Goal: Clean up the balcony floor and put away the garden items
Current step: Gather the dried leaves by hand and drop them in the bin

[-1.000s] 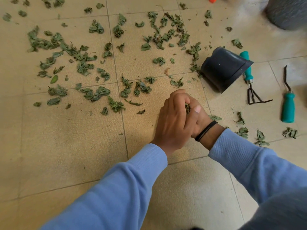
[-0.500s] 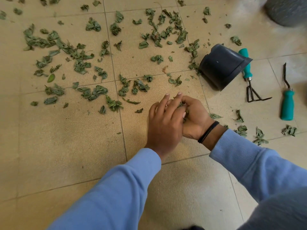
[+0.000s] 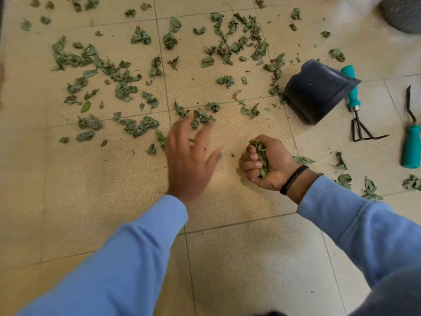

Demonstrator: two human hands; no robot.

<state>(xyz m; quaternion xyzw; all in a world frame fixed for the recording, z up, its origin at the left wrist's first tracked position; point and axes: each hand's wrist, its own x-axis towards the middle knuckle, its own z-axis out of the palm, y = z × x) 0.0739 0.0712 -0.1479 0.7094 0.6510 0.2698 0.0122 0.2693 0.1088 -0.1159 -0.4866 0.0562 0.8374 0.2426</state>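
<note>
Dry green leaves lie scattered over the beige tiled floor, mostly across the far half. My right hand is a fist closed around a bunch of leaves, resting low near the floor. My left hand hovers to its left, blurred, fingers spread and empty, just short of the nearest leaves. A black plastic pot lies tipped on its side at the right. Beside it lie a teal-handled hand rake and a second teal-handled tool.
A few loose leaves lie to the right of my right wrist. A dark grey round container stands at the top right corner. The tiles nearest me bear no leaves.
My hands were pressed together around leaves. They have since parted: the left hand swung left and forward with fingers spread, while the right hand stayed put, holding the bunch.
</note>
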